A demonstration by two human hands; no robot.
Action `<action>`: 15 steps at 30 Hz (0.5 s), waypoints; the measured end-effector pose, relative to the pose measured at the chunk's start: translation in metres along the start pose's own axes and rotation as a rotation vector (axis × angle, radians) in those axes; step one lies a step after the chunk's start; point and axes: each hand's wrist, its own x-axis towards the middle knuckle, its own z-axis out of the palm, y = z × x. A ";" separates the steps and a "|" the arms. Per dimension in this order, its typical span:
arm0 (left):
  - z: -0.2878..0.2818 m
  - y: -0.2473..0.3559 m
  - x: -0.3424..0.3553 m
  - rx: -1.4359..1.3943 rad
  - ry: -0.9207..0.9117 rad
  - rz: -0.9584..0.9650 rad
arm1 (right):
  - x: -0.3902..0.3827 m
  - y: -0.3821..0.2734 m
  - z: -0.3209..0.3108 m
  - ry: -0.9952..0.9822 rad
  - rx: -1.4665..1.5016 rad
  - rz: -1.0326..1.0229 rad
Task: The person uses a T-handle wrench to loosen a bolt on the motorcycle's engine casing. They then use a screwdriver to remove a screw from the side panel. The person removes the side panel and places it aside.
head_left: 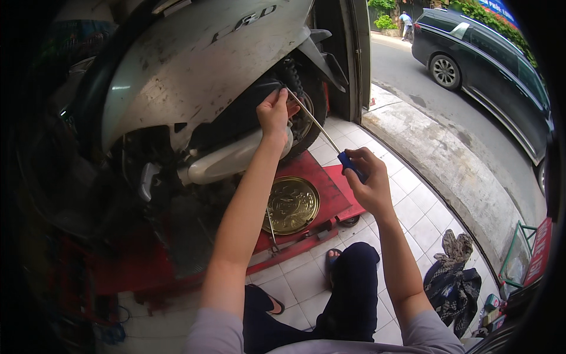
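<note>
A silver scooter (194,65) stands raised on a red lift platform (318,177). My right hand (365,180) grips the blue handle of a long screwdriver (321,133), whose thin shaft runs up and left toward the rear wheel area. My left hand (274,112) reaches to the scooter's rear, fingers closed near the shaft's tip beside the black wheel (306,112); what it grips is hidden. The silver exhaust muffler (227,162) lies just below my left hand.
A round brass-coloured tray (292,205) rests on the lift. A crumpled dark cloth (453,283) lies on the white tiled floor at right. A concrete kerb (448,165) borders the road, where a dark car (489,65) is parked. My knee and sandalled feet are below.
</note>
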 end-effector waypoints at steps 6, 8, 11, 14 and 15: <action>0.026 0.005 0.026 -0.067 -0.003 -0.071 | 0.058 -0.018 0.002 -0.004 -0.244 -0.107; 0.024 0.007 0.038 -0.114 -0.006 -0.111 | 0.071 -0.028 -0.002 -0.043 -0.309 -0.112; 0.034 0.009 0.036 -0.046 0.034 -0.126 | 0.091 -0.056 -0.015 -0.142 -0.425 -0.034; 0.039 0.013 0.039 -0.103 0.092 -0.178 | 0.112 -0.076 -0.025 -0.181 -0.552 -0.136; 0.041 0.013 0.040 -0.120 0.100 -0.186 | 0.120 -0.081 -0.029 -0.217 -0.623 -0.134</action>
